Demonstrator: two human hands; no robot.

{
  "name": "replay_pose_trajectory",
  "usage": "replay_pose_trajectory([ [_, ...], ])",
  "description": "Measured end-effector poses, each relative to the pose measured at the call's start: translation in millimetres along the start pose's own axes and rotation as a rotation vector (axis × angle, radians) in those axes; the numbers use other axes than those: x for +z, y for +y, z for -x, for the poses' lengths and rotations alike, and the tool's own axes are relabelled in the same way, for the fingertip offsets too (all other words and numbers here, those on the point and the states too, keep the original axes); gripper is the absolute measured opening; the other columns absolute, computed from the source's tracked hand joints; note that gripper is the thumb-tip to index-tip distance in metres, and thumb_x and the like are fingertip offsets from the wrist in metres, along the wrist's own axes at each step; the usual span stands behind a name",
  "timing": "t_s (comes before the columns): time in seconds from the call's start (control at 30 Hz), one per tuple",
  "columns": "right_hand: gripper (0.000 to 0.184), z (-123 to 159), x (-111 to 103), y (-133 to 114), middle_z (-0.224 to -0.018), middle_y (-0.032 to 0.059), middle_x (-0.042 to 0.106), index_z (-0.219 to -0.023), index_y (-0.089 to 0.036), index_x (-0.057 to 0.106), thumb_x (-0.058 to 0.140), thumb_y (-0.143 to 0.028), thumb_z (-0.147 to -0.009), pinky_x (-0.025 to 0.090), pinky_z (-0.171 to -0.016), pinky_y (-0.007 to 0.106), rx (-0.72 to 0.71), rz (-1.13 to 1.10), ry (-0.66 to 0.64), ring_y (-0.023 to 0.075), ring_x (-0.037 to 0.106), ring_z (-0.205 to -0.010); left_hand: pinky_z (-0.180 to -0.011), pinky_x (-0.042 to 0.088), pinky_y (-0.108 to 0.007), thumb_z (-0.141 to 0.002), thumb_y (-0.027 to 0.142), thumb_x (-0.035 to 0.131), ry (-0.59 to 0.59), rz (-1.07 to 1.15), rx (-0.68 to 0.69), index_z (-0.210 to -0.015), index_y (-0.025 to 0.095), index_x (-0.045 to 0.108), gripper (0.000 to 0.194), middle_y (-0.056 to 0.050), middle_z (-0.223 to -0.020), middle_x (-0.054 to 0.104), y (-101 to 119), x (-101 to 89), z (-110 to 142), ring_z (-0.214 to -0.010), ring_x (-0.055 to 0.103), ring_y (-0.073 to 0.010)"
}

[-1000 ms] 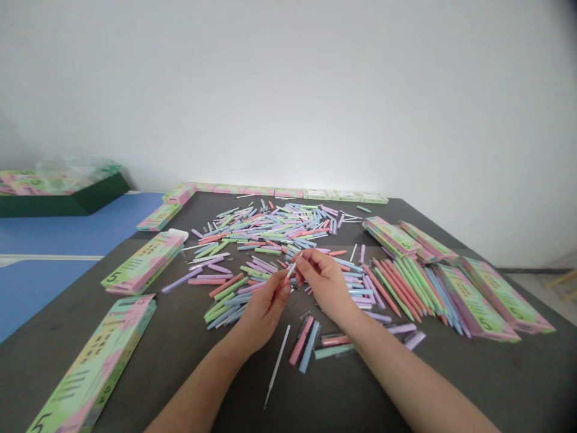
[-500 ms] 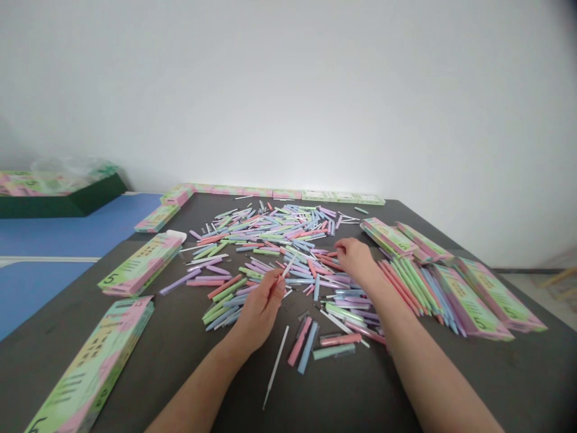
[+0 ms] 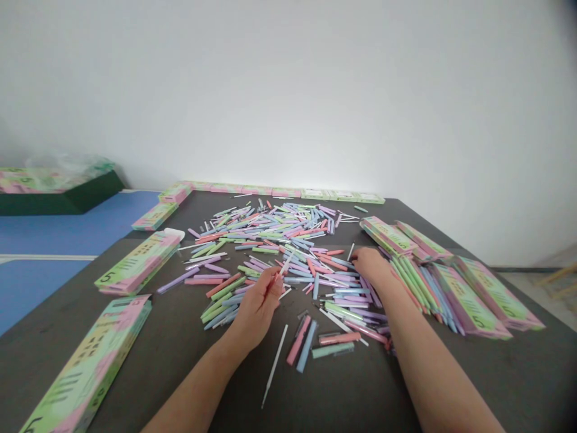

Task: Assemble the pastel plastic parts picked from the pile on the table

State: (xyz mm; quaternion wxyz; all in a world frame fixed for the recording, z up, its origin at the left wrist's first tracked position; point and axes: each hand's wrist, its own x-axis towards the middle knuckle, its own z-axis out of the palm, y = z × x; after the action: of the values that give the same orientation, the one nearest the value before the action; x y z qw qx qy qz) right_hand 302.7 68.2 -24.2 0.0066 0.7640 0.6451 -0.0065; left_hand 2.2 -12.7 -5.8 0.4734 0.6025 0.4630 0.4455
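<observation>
My left hand (image 3: 259,300) is closed in a pinch over the near middle of the table. Between its thumb and fingers a thin white pen refill (image 3: 285,263) slants up to the right, with a bit of pink at the fingertips. My right hand (image 3: 370,264) is at the right edge of the pen pile, fingers curled down and mostly hidden. A white refill (image 3: 350,251) shows at its fingertips; I cannot tell whether it is held. Pastel pens (image 3: 270,225) lie heaped ahead of both hands. Another refill (image 3: 274,367) lies alone nearer me.
Printed pen boxes (image 3: 139,258) stand along the left side, others (image 3: 471,300) at the right beside sorted pens (image 3: 412,282), and a row (image 3: 288,193) lines the back edge. Loose caps and barrels (image 3: 333,350) lie in front. A dark green tray (image 3: 67,201) is at far left.
My right hand has moved a little right and towards me, and a white refill now shows at its fingertips. My left hand stays nearly in place with its refill.
</observation>
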Motion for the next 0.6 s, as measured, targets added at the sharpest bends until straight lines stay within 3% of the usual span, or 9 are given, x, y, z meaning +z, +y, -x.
replay_pose_trajectory([
  [0.17,0.03,1,0,-2,-0.092,0.0149,0.072,-0.097,-0.014,0.074,0.053,-0.009,-0.076,0.045,-0.081,0.027,0.023,-0.003,-0.007,0.0228,0.066,-0.094,-0.06,0.05,-0.023,-0.088,0.047,0.044,-0.066,-0.031,-0.033,-0.108,0.021,0.055,0.035,0.004,-0.065,0.048,2,-2.8,-1,-0.06,0.047,-0.0113],
  [0.37,0.026,5,-5,-9,-0.09,0.0128,0.072,-0.086,-0.015,0.074,0.053,-0.009,-0.075,0.044,-0.077,0.026,-0.031,-0.051,0.0,0.0223,0.066,-0.089,-0.057,0.046,-0.019,-0.088,0.046,0.045,-0.019,-0.047,-0.027,-0.107,0.021,0.056,0.034,-0.001,-0.08,0.055,8,-2.4,0,-0.064,0.05,-0.0115],
  [0.6,0.027,23,-40,-43,-0.092,0.0071,0.073,-0.097,-0.017,0.072,0.049,-0.017,-0.082,0.044,-0.073,0.024,-0.218,-0.191,0.058,0.0187,0.065,-0.083,-0.045,0.034,-0.019,-0.088,0.043,0.048,0.105,-0.001,0.041,-0.106,0.021,0.058,0.03,0.005,-0.059,0.045,1,-3.3,-3,-0.049,0.038,-0.0094],
])
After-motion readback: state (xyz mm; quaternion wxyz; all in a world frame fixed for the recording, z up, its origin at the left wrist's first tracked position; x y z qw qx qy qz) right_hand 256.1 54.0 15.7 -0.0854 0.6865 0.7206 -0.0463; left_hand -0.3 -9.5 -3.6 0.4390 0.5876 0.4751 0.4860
